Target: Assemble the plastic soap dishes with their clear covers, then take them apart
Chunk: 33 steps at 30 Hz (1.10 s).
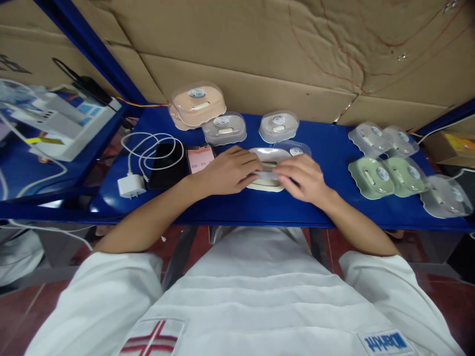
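Note:
In front of my body, an oval cream plastic box (265,186) sits near the front of the blue table. My left hand (235,170) grips its left side, fingers curled over the rim and thumb low. From the other side my right hand (302,179) holds it, with fingertips bent over the middle. Between the hands shows a pale, glossy inside or cover; my fingers hide part of it, so I cannot tell which. Just behind my right hand lies a clear lid (296,149) with a round label, partly covered.
Grey lidded boxes (279,126) and peach ones (198,104) stand along the back. Green (371,177) and grey boxes fill the right side. Left of my hands lie a phone with a timer (199,158), a black object (163,168) and a white charger (131,186) with coiled cable.

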Each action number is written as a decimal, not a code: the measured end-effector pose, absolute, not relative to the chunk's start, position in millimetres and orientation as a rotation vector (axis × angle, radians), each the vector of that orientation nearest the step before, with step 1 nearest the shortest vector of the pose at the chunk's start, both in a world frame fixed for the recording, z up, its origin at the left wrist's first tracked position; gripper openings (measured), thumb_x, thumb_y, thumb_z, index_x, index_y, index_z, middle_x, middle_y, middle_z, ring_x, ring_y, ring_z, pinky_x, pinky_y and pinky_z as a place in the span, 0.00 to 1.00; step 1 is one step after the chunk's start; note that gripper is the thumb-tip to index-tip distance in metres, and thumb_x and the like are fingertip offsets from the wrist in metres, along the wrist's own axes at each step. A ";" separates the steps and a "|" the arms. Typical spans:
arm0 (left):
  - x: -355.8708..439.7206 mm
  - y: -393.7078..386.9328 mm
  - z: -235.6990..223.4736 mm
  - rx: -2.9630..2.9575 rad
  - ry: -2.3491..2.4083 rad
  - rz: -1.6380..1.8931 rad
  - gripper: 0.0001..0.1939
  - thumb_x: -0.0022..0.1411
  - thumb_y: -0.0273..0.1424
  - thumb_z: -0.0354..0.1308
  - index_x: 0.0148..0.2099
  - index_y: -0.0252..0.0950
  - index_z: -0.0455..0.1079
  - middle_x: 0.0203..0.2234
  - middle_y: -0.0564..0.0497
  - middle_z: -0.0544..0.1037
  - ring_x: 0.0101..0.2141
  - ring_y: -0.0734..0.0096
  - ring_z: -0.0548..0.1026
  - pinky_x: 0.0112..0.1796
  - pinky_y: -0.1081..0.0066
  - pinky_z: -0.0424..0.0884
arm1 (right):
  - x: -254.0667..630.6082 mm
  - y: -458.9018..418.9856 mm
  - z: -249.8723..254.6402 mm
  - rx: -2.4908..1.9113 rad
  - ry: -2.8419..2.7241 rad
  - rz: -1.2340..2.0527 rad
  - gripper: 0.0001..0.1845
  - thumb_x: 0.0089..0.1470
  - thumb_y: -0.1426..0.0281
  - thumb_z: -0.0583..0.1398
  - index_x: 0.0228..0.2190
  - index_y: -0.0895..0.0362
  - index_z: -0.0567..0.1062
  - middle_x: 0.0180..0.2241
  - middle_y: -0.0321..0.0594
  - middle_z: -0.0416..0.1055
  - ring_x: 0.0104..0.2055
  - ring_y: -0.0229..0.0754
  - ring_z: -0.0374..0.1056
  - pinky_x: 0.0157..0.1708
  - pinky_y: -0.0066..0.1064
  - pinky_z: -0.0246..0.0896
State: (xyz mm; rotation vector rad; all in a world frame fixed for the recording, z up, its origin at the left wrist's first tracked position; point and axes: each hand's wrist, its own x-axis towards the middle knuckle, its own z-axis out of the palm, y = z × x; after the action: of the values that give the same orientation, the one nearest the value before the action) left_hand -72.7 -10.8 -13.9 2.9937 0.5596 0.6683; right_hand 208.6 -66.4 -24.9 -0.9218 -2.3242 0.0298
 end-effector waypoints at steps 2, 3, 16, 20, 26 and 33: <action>-73.7 -12.4 -12.0 3.011 0.481 0.609 0.12 0.79 0.33 0.52 0.52 0.35 0.75 0.47 0.43 0.84 0.48 0.54 0.81 0.53 0.56 0.72 | 217.2 -59.3 -23.1 -0.967 -2.280 -0.027 0.18 0.73 0.54 0.60 0.52 0.48 0.84 0.51 0.45 0.83 0.53 0.54 0.78 0.56 0.52 0.70; -74.5 -12.9 -10.8 3.011 0.467 0.593 0.12 0.79 0.32 0.52 0.52 0.35 0.75 0.47 0.43 0.84 0.48 0.54 0.81 0.53 0.56 0.72 | 219.1 -56.6 -23.3 -0.950 -2.303 -0.036 0.20 0.72 0.52 0.61 0.53 0.49 0.84 0.52 0.45 0.83 0.54 0.54 0.78 0.57 0.52 0.69; -76.9 -10.2 -9.9 3.056 0.504 0.325 0.07 0.71 0.33 0.64 0.47 0.36 0.75 0.46 0.43 0.84 0.46 0.53 0.80 0.50 0.58 0.69 | 199.7 -60.1 -41.3 -0.776 -2.703 -0.149 0.21 0.75 0.63 0.56 0.60 0.60 0.78 0.54 0.53 0.80 0.54 0.54 0.73 0.54 0.45 0.65; -74.3 -10.6 -14.1 3.098 0.510 0.251 0.06 0.69 0.29 0.65 0.47 0.36 0.75 0.44 0.43 0.83 0.47 0.53 0.80 0.48 0.59 0.67 | 195.6 -59.9 -45.5 -0.776 -2.740 -0.142 0.21 0.76 0.66 0.53 0.61 0.59 0.78 0.51 0.51 0.82 0.51 0.53 0.74 0.52 0.46 0.66; -73.7 -10.9 -16.0 3.121 0.506 0.230 0.05 0.70 0.29 0.64 0.48 0.37 0.74 0.45 0.44 0.83 0.47 0.54 0.79 0.49 0.59 0.67 | 205.2 -50.6 -39.7 -0.858 -2.628 0.061 0.23 0.77 0.57 0.52 0.59 0.54 0.80 0.57 0.50 0.80 0.58 0.53 0.74 0.58 0.48 0.67; -80.0 -7.2 -10.7 3.109 0.568 0.288 0.08 0.71 0.33 0.64 0.49 0.37 0.74 0.48 0.43 0.81 0.48 0.53 0.79 0.51 0.58 0.69 | 261.6 -24.8 -25.0 -1.406 -2.496 0.137 0.42 0.70 0.38 0.53 0.71 0.51 0.68 0.75 0.58 0.60 0.77 0.67 0.55 0.72 0.67 0.50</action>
State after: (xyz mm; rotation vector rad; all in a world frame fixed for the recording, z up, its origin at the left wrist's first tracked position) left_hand -80.0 -7.2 -10.7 3.1090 0.5683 0.2882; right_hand 261.6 -24.8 -25.0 -1.4059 -2.4959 0.1374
